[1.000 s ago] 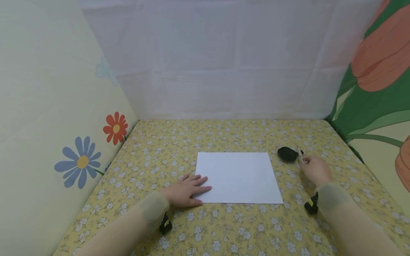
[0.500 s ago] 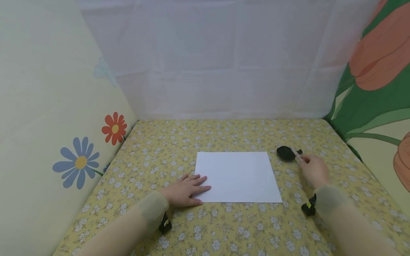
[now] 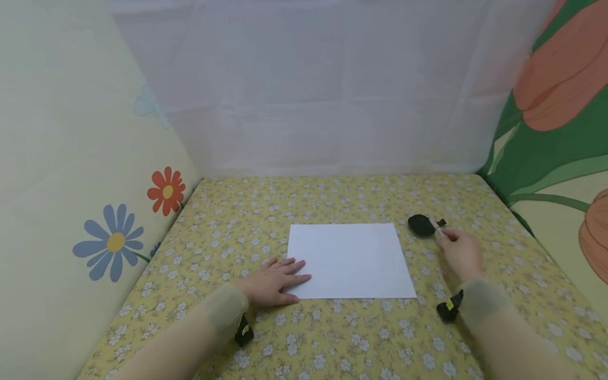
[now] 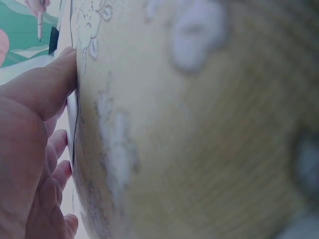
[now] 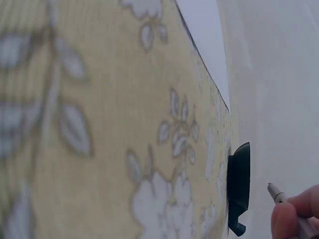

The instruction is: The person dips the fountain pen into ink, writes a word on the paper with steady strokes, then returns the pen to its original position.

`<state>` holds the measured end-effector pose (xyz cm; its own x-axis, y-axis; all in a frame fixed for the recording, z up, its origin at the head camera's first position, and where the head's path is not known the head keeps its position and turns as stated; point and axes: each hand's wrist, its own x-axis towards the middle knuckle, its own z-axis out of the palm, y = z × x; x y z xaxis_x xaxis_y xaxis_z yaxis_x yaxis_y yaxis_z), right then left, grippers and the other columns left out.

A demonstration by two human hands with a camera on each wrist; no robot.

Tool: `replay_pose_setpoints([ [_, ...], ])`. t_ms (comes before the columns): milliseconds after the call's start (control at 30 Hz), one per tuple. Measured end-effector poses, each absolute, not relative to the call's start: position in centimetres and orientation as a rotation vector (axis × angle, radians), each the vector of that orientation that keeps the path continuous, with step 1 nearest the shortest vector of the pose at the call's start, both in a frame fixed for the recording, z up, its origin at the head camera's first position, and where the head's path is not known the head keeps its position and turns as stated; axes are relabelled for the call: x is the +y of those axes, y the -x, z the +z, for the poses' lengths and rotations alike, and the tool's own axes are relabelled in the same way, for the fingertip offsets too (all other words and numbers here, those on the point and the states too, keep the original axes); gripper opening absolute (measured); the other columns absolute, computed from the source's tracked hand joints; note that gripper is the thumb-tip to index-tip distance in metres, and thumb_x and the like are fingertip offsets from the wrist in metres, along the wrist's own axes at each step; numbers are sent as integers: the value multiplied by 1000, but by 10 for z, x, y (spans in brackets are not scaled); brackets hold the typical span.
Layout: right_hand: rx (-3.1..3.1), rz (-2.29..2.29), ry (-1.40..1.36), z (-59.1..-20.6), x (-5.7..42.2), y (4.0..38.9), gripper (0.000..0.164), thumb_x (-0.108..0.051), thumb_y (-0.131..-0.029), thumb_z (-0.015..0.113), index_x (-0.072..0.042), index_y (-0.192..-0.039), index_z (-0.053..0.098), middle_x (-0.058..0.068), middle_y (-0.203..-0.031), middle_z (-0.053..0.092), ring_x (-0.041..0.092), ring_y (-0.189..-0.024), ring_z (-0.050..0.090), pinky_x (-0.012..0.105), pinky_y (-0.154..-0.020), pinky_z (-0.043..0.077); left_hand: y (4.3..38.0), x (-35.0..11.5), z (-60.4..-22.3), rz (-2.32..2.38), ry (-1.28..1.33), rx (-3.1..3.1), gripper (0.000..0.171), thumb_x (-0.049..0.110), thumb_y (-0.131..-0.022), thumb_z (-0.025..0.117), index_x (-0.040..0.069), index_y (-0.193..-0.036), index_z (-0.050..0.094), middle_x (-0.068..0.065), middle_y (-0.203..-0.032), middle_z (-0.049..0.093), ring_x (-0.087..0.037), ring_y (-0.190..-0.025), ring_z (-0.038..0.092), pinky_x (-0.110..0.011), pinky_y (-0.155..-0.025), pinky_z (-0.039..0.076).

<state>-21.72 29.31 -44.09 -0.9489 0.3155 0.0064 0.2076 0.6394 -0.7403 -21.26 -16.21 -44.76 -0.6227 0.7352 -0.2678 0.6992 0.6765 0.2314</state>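
My left hand [image 3: 269,282] lies flat with its fingers spread, resting over the left edge of a blank white sheet of paper [image 3: 353,258]. In the left wrist view its thumb [image 4: 55,79] reaches along the sheet's near edge. On the right, my right hand [image 3: 459,254] pinches a slim pale pen [image 5: 277,194] with a dark tip between thumb and fingertips. A small black oval dish [image 3: 420,226] with a short handle sits on the table just left of that hand. In the right wrist view the pen's tip stands apart from the dish, above it.
A yellow cloth with white flowers [image 3: 332,198] covers the table. A white sheet [image 3: 304,105] hangs behind it, and printed flower panels stand on both sides. Black wrist cameras [image 3: 244,332] are strapped below both cuffs.
My right hand has shifted a little to the left, bringing the pen across the dish's handle side. The left hand stays on the paper. The whole head view has drifted slightly.
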Motion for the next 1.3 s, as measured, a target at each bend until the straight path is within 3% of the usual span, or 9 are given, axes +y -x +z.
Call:
replay_pose_setpoints([
  [567, -2584, 1284, 626, -443, 282, 220, 38, -24, -100, 49, -2, -129, 60, 19, -117, 60, 30, -96, 55, 32, -67, 45, 211, -161, -445, 149, -1119, 2553, 61, 55, -97, 46, 35, -152, 29, 3, -161, 12, -25, -147, 10, -55, -116, 5],
  [1033, -2654, 1104, 505, -441, 280, 222, 32, -20, -98, 51, 1, -117, 67, 23, -108, 65, 33, -88, 59, 43, -68, 49, 211, -160, -444, 138, -1119, 2542, 62, 56, -96, 45, 35, -152, 28, 3, -161, 12, -24, -147, 9, -55, -116, 6],
  [1300, -2697, 1088, 522, -439, 278, 227, 36, -17, -98, 48, 6, -123, 61, 28, -120, 60, 41, -102, 58, 50, -77, 50, 211, -160, -444, 147, -1119, 2543, 62, 57, -96, 44, 35, -152, 28, 3, -161, 12, -24, -147, 9, -56, -115, 6],
])
